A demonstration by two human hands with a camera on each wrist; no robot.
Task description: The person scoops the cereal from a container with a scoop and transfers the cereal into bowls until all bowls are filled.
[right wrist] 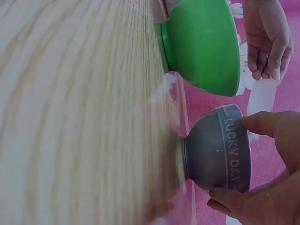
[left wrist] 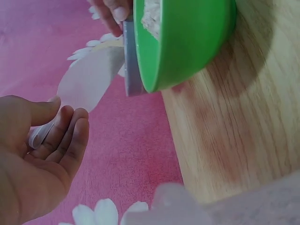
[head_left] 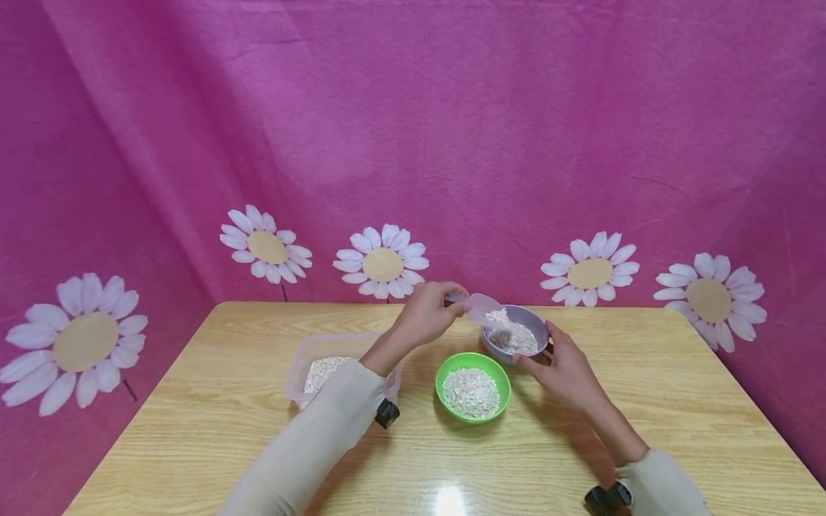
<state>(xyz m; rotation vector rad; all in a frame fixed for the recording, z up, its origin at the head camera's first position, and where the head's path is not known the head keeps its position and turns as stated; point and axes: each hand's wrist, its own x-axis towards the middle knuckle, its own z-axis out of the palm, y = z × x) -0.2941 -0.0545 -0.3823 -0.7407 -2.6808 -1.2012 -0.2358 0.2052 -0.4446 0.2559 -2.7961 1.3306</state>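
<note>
My left hand (head_left: pixel 427 314) pinches the handle of a translucent scoop (head_left: pixel 482 308) between thumb and fingers. The scoop tilts over a grey-purple bowl (head_left: pixel 530 319), with pale oat-like flakes (head_left: pixel 498 316) at its lip and more inside the bowl. On the bowl's right side, my right hand (head_left: pixel 569 371) grips it, thumb and fingers spread around its wall; the right wrist view shows "LUCKY DAY" on that wall. Nearer to me stands a green bowl (head_left: pixel 473 418) holding a heap of the same flakes.
A translucent pinkish box (head_left: pixel 298 369) with flakes stands at the left, partly hidden by my left forearm. The wooden table (head_left: pixel 213 430) ends at the back against a magenta cloth (head_left: pixel 452 158) printed with daisies.
</note>
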